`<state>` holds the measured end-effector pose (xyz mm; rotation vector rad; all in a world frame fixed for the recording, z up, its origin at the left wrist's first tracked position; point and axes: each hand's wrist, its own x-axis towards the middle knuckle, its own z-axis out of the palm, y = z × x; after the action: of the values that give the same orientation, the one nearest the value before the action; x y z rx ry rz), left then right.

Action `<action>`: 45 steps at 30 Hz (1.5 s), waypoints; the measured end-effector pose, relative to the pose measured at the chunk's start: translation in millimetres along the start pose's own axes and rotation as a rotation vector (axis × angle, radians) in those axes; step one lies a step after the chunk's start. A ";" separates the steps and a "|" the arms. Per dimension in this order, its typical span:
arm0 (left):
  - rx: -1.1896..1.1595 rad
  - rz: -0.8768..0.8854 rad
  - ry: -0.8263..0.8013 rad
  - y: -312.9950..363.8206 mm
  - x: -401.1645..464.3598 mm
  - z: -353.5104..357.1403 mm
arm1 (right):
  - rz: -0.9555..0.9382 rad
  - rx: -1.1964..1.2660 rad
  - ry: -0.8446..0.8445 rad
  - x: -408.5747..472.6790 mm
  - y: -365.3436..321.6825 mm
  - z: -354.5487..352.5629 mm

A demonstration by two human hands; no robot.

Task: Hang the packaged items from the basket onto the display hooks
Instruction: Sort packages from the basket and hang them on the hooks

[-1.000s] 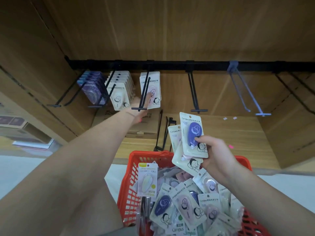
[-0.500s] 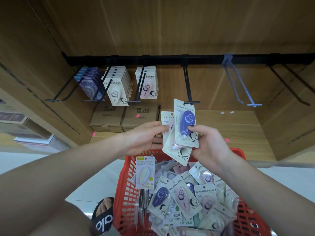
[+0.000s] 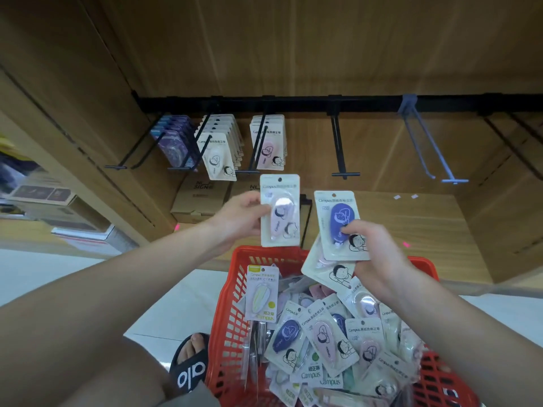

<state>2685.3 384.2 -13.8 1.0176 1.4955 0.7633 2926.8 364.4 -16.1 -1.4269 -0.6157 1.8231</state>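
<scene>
Wooden shelving carries a black hook rail (image 3: 293, 101). Above the red plastic basket (image 3: 232, 292), the left hand (image 3: 241, 220) pinches a pink carded pack (image 3: 280, 211); the right hand (image 3: 379, 259) grasps a purple carded pack (image 3: 339, 224) with others.

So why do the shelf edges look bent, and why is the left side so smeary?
Head view: the wide-angle lens bows the black rail and wooden walls; the boxes at far left are motion-blurred; the pink package in the left hand stays fairly sharp, with slight glare on its blister.

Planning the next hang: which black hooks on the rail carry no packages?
The leftmost black hook and the black hook right of the pink packages; both hang bare.
</scene>
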 end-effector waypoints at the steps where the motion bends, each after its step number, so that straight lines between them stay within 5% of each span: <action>1: -0.004 0.023 0.024 1.6 0.4 -5.4 | 0.011 0.002 -0.007 -1.1 -0.2 -2.1; 27: 0.065 0.037 0.031 6.4 -9.4 -45.7 | 0.021 -0.008 -0.029 7.5 2.2 3.9; 45: 0.007 0.115 0.234 1.2 139.6 -42.4 | -0.013 -0.011 -0.021 20.2 2.2 0.7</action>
<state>2642.3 514.0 -64.8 1.0539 1.6493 0.9867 2923.2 378.9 -29.9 -1.4094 -0.6445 1.8292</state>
